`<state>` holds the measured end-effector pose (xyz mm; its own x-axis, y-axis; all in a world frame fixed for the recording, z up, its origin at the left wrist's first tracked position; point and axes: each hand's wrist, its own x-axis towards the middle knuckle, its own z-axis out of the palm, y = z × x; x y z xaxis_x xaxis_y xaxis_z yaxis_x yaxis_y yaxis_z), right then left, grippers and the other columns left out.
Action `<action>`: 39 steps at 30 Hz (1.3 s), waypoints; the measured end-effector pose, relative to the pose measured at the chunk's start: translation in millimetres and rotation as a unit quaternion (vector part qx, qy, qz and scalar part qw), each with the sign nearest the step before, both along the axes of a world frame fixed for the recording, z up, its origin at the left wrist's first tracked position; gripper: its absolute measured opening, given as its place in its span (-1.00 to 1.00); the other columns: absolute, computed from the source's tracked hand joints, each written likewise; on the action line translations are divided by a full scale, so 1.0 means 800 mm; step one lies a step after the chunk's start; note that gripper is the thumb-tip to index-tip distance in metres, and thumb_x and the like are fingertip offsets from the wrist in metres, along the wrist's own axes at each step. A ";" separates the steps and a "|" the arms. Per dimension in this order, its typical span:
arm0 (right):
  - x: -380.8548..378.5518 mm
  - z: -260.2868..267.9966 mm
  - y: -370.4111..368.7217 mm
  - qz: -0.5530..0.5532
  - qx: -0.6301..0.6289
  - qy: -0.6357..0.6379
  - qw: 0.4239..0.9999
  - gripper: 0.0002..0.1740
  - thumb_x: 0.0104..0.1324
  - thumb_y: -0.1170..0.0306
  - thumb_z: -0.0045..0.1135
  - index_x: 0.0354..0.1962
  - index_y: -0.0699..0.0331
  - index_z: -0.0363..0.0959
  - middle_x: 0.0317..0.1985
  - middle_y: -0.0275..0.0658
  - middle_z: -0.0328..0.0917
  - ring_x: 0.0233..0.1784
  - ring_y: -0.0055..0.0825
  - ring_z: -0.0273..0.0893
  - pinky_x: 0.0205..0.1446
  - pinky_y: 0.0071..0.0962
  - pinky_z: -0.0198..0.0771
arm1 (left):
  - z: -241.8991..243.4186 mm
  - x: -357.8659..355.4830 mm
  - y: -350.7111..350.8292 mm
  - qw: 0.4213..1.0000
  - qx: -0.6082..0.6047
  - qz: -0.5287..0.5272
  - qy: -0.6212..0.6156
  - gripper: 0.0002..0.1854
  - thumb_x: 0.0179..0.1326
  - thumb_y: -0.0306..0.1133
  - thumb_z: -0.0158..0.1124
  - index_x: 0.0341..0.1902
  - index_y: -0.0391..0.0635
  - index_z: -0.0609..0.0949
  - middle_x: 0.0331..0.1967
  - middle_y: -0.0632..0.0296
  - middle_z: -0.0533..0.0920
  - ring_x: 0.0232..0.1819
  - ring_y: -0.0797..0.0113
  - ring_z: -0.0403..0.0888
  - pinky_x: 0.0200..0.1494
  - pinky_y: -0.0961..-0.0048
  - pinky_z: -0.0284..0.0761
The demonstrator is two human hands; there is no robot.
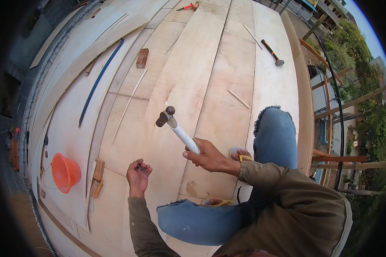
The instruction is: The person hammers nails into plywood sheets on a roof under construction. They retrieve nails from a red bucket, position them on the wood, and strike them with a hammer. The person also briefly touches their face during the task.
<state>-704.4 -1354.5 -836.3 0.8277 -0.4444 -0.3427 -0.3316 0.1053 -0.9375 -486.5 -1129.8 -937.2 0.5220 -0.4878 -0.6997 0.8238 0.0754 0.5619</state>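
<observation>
My right hand [209,155] is closed around the white handle of a ball-peen hammer [180,130], whose dark metal head points up and left above the plywood sheets [180,80]. Lower left of it, my left hand [139,175] is palm up with curled fingers, holding several small metal nails [142,168]. Both hands are raised over the plywood, apart from each other. Under the hammer head, a tiny pale bit [166,103] lies on the wood.
An orange bucket [66,173] stands at left beside wood blocks [98,170]. A blue ribbed bar [101,82], a reddish block [142,58], thin strips and a second hammer [272,53] lie farther off. A raised wooden edge [304,96] runs along the right, with poles beyond.
</observation>
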 end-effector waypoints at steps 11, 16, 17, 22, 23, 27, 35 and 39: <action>-0.165 0.214 -0.150 -0.267 -0.166 -0.044 0.948 -0.72 0.47 0.19 0.16 -0.20 0.27 0.44 -0.43 -0.44 0.38 -0.48 -0.73 0.39 -0.42 -0.61 0.42 | -0.021 0.053 -0.133 1.000 -0.008 0.018 -0.006 -0.75 0.34 -0.29 -0.04 -0.14 -0.16 0.56 -0.50 0.33 0.45 -0.48 0.40 0.39 -0.43 0.41 0.34; -0.239 0.233 -0.201 -0.341 -0.224 0.074 0.910 -0.65 0.49 0.10 0.12 -0.22 0.23 0.38 -0.49 -0.46 0.34 -0.53 -0.77 0.38 -0.46 -0.62 0.43 | -0.100 0.031 -0.171 0.992 0.116 0.004 -0.058 -0.69 0.31 -0.32 -0.06 -0.08 -0.24 0.58 -0.52 0.31 0.43 -0.48 0.40 0.39 -0.42 0.39 0.34; -0.247 0.226 -0.218 -0.325 -0.229 0.093 0.913 -0.65 0.49 0.09 0.11 -0.24 0.23 0.37 -0.52 -0.47 0.32 -0.54 -0.78 0.37 -0.47 -0.63 0.42 | -0.115 0.026 -0.174 0.983 0.165 -0.037 -0.069 -0.67 0.31 -0.32 -0.06 -0.06 -0.26 0.59 -0.50 0.27 0.49 -0.45 0.35 0.44 -0.39 0.36 0.39; -0.242 0.084 -0.302 -0.314 -0.195 0.243 0.897 -0.54 0.51 0.13 0.07 0.20 0.22 0.29 -0.54 -0.44 0.31 -0.62 -0.72 0.27 -0.61 -0.54 0.27 | -0.149 0.026 -0.218 0.829 0.297 -0.123 -0.458 -0.56 0.33 -0.25 0.04 0.08 -0.37 0.61 -0.05 -0.17 0.72 -0.03 -0.05 0.69 0.03 0.20 0.54; -0.237 0.043 -0.313 -0.335 -0.177 0.266 0.886 -0.37 0.49 0.16 0.07 0.39 0.24 0.19 -0.52 -0.38 0.35 -0.60 -0.67 0.28 -0.59 -0.47 0.28 | -0.149 0.025 -0.227 0.805 0.343 -0.157 -0.458 -0.56 0.35 -0.23 0.03 0.08 -0.36 0.61 -0.06 -0.17 0.72 -0.03 -0.04 0.69 0.03 0.20 0.54; -0.215 -0.090 -0.376 -0.195 -0.117 0.360 0.905 -0.19 0.49 0.25 -0.06 0.58 -0.02 -0.20 -0.48 -0.22 0.45 -0.61 -0.52 0.38 -0.53 -0.39 0.45 | -0.142 0.026 -0.253 0.764 0.398 -0.199 -0.467 -0.58 0.42 -0.22 0.00 0.07 -0.34 0.61 -0.08 -0.14 0.71 -0.02 -0.01 0.68 0.03 0.21 0.55; -0.202 -0.170 -0.460 -0.053 -0.058 0.455 0.887 -0.17 0.42 0.26 -0.06 0.56 0.00 -0.20 -0.23 0.27 0.65 -0.33 0.09 0.68 -0.20 -0.01 0.58 | -0.078 -0.010 -0.295 0.858 0.372 -0.254 -0.245 -0.68 0.36 -0.33 -0.07 -0.16 -0.30 0.63 -0.41 0.17 0.60 -0.32 0.36 0.52 -0.24 0.36 0.45; -0.196 -0.084 -0.478 -0.085 -0.033 0.495 0.864 -0.12 0.43 0.23 -0.02 0.57 0.03 -0.27 -0.18 0.29 0.64 -0.34 0.07 0.69 -0.22 -0.05 0.59 | 0.058 -0.069 -0.347 0.864 0.321 -0.348 -0.171 -0.78 0.29 -0.42 0.02 -0.29 -0.20 0.65 -0.58 0.29 0.47 -0.60 0.45 0.43 -0.53 0.44 0.37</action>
<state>-861.0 -1736.9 -903.3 0.0643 -0.5766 -0.8145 -0.9594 0.1888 -0.2094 -541.7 -1407.5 -890.7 0.4884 -0.3356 -0.8055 0.3204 -0.7896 0.5233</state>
